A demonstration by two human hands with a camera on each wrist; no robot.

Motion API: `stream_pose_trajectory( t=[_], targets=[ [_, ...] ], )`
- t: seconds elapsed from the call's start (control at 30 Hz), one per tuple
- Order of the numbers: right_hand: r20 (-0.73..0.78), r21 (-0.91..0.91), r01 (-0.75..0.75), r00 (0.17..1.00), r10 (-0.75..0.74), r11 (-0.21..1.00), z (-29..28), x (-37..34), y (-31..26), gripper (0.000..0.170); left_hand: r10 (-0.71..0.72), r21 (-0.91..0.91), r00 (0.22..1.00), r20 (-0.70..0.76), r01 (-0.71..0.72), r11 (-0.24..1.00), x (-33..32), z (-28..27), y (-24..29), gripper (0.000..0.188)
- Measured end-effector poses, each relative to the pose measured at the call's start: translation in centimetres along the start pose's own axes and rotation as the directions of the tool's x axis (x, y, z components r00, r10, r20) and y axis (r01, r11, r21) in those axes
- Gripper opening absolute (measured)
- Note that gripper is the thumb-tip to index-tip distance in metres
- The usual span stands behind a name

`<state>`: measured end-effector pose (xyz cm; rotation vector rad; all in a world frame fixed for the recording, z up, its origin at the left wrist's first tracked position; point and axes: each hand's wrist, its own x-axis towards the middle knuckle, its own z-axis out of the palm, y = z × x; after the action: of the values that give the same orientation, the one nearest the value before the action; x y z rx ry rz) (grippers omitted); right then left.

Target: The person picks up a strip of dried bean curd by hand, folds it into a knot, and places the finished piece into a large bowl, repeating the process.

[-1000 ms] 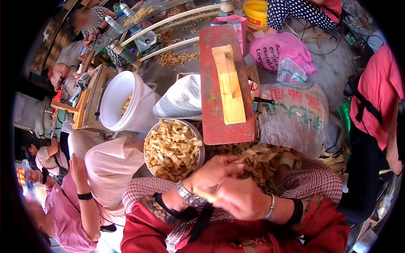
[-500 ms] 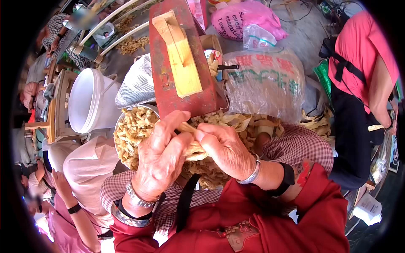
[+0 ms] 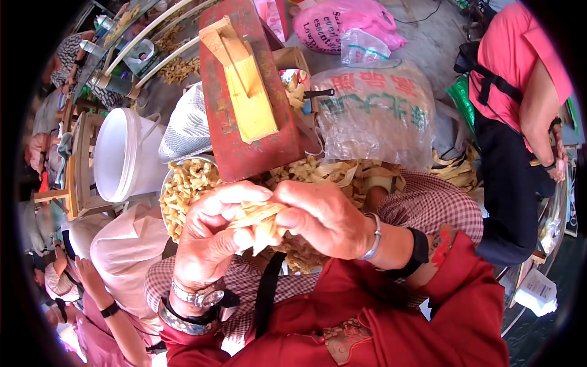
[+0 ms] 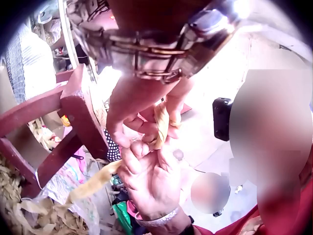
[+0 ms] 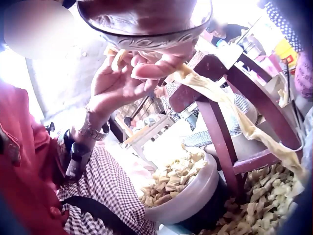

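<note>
In the head view, my left hand (image 3: 208,238) pinches a pale yellow, soft-looking strip (image 3: 263,221) with thumb and fingers. My right hand (image 3: 327,220) grips the other side of it, the two hands nearly meeting above the lap. The strip is folded into a thick twist between them. A long tail of the strip (image 5: 244,122) trails from the right hand in the right wrist view. Behind the left hand, a pale tub (image 5: 211,181) holds many short knotted pieces (image 3: 183,196). More loose strips (image 3: 342,174) lie beyond the right hand.
Ahead stands a red wooden bench (image 3: 214,116) with a yellow wooden block (image 3: 247,92) on top. A white bucket (image 3: 137,147) is at left, a clear printed sack (image 3: 379,122) at right, and a pink bag (image 3: 348,24) behind. Other people sit on both sides.
My hands have come up from low over the lap to just before the bench. The strip, stretched between them half a second ago, is now bunched into a twist. The head view has shifted.
</note>
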<state>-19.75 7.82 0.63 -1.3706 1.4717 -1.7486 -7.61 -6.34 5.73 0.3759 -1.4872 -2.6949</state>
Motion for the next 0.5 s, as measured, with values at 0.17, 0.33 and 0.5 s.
stream_pose_trajectory(
  t=[0.17,0.33,0.5],
  targets=[
    [0.110,0.275,-0.427,0.904,0.413,0.861,-1.0,-0.1,-0.9,0.033,0.061,0.392,0.997,-0.052,-0.036,0.919,0.2,0.5,-0.1,0.045],
    [0.110,0.384,-0.473,0.876,0.469,0.793,-0.4,-0.6,-0.3,0.034,0.147,0.753,0.964,0.222,-0.265,0.602,1.1,0.2,0.4,0.055],
    [0.095,0.343,-0.446,0.892,0.442,0.827,-0.2,-0.7,-0.1,0.031,0.071,0.825,0.987,0.144,-0.159,0.542,0.7,0.1,-0.5,0.057]
  ],
)
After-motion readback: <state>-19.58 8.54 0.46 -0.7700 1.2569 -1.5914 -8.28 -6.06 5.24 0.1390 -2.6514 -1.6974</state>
